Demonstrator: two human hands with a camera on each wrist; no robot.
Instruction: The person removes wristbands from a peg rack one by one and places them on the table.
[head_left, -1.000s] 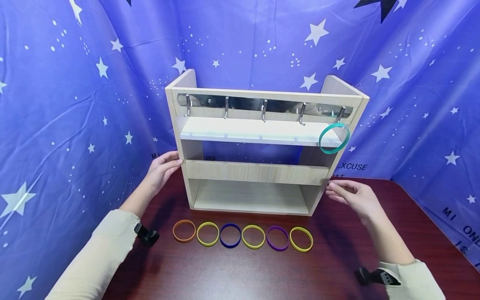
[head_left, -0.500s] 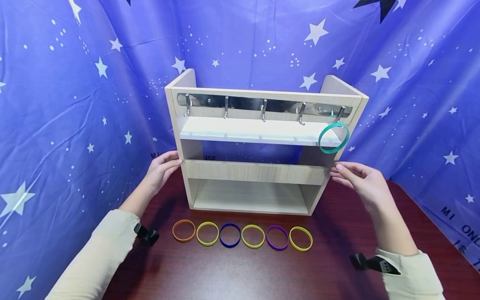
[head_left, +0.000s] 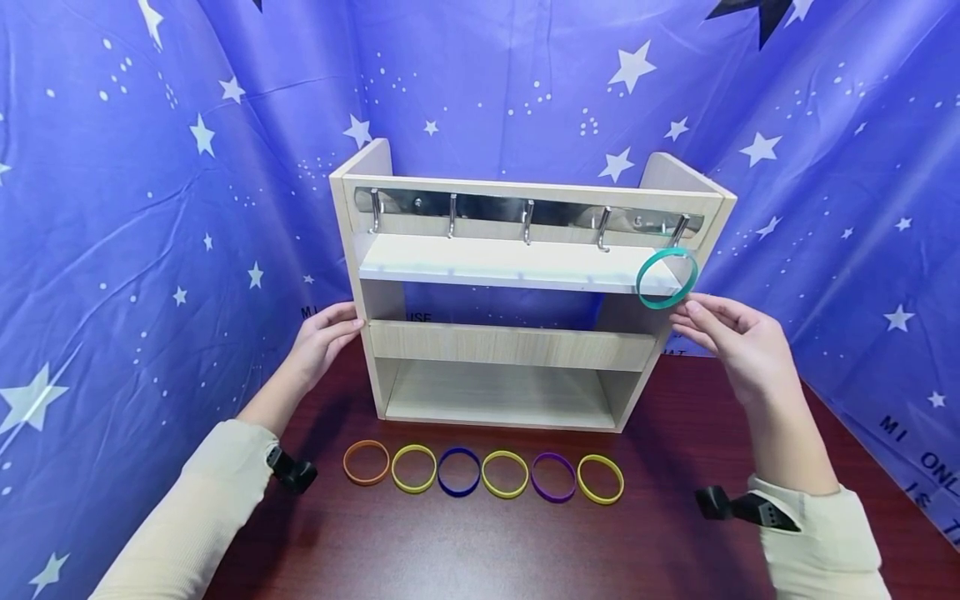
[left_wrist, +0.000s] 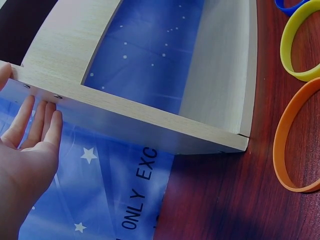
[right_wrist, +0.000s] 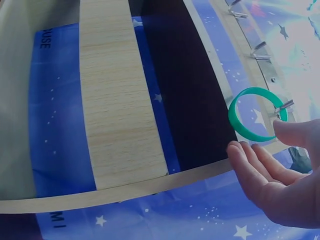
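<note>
A pale wooden shelf unit [head_left: 513, 344] stands on the table, with a metal strip of several hooks [head_left: 491, 207] along its top front. A teal silicone wristband [right_wrist: 234, 116] hangs from the rightmost hook. My left hand [head_left: 318, 346] steadies the unit's left side; in the left wrist view its straight fingers touch the side panel and the thumb lies at the front edge. My right hand [head_left: 750, 350] is beside the right panel, just below the teal wristband. Its fingers [right_wrist: 245, 167] are loosely bent and hold nothing, with the thumb near the band's lower rim.
A row of wristbands lies on the dark red table [head_left: 487, 554] before the unit: orange [head_left: 367, 482], yellow, blue [head_left: 459, 494], yellow, purple [head_left: 554, 500] and yellow. A blue star-patterned curtain [head_left: 480, 75] encloses the back and sides.
My right hand has moved up along the unit's right side, from the middle crossbar's level to just under the teal wristband. The left hand and the wristbands have stayed in place.
</note>
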